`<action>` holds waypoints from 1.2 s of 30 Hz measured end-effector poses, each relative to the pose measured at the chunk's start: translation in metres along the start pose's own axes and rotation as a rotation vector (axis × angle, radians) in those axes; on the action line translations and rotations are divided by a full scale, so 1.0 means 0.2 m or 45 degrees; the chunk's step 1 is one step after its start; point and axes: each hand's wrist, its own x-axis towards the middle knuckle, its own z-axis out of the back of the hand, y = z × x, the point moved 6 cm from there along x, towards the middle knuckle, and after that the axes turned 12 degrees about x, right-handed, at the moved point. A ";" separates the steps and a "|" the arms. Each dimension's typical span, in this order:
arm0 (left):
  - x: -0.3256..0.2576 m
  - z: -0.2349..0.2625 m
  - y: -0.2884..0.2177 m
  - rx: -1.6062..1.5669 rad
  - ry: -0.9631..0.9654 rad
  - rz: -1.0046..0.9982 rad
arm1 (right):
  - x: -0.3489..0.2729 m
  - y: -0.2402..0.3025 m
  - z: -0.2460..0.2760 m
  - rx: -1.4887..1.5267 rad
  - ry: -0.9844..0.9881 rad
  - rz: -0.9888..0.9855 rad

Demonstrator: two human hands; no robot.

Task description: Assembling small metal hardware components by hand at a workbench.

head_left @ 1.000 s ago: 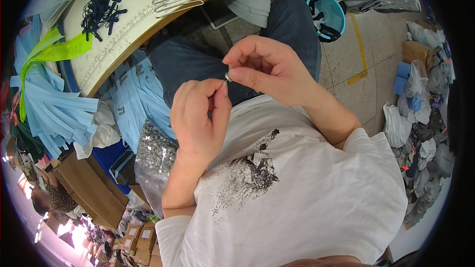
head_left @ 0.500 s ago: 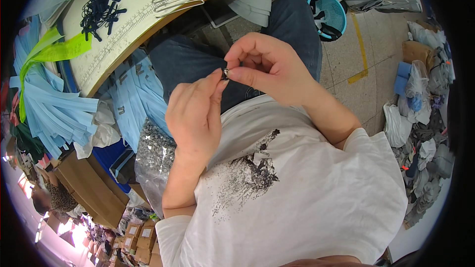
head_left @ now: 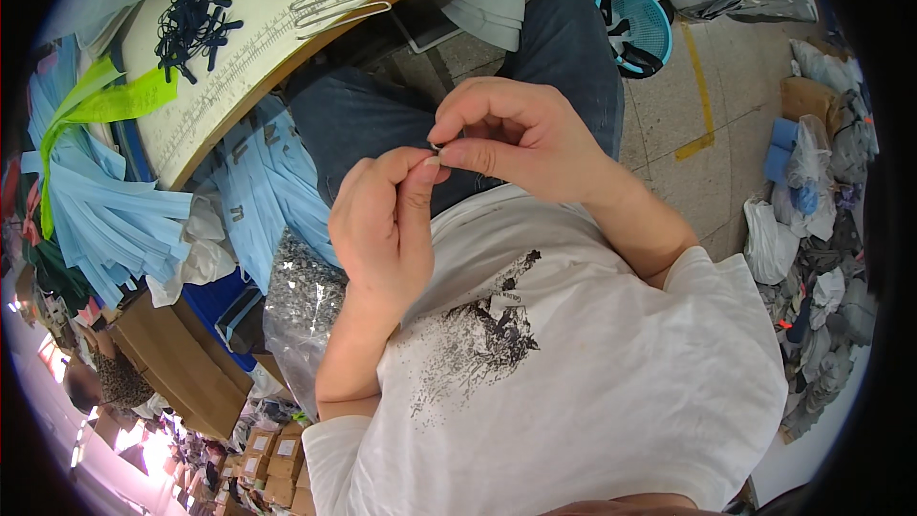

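Above my lap, my left hand (head_left: 382, 215) and my right hand (head_left: 521, 139) meet at the fingertips. Both are closed in a pinch, thumb against index finger. Between them is a tiny dark and shiny piece (head_left: 437, 146), mostly covered by the fingers, so its kind does not show. Beside my left forearm sits a clear plastic bag (head_left: 304, 291) full of small silvery metal pieces. Light blue fabric strips (head_left: 258, 186) hang next to my left knee, with small dark metal pieces on some of them.
The pale table (head_left: 258, 33) curves across the upper left. On it lie a tangle of dark cords (head_left: 194, 24), bent wire (head_left: 339, 8) and a bright yellow-green strip (head_left: 119, 100). A blue basket (head_left: 642, 31) stands on the floor. Bagged goods (head_left: 807, 177) line the right; cardboard boxes (head_left: 181, 358) are lower left.
My hands have shifted slightly down in the picture and stay pinched together. The small piece shows less between the fingertips than before.
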 end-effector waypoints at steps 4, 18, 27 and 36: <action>-0.04 -0.02 0.05 -0.156 -0.015 0.140 | 0.00 0.01 -0.01 0.025 -0.026 -0.031; -0.04 -0.01 0.05 -0.281 -0.122 0.212 | -0.01 0.03 -0.02 -0.122 -0.009 0.066; -0.04 -0.02 0.06 -0.312 -0.151 0.220 | -0.01 0.06 -0.03 -0.368 0.004 0.245; -0.01 -0.02 0.03 -0.142 -0.128 -0.047 | -0.01 -0.01 0.02 0.119 -0.109 0.114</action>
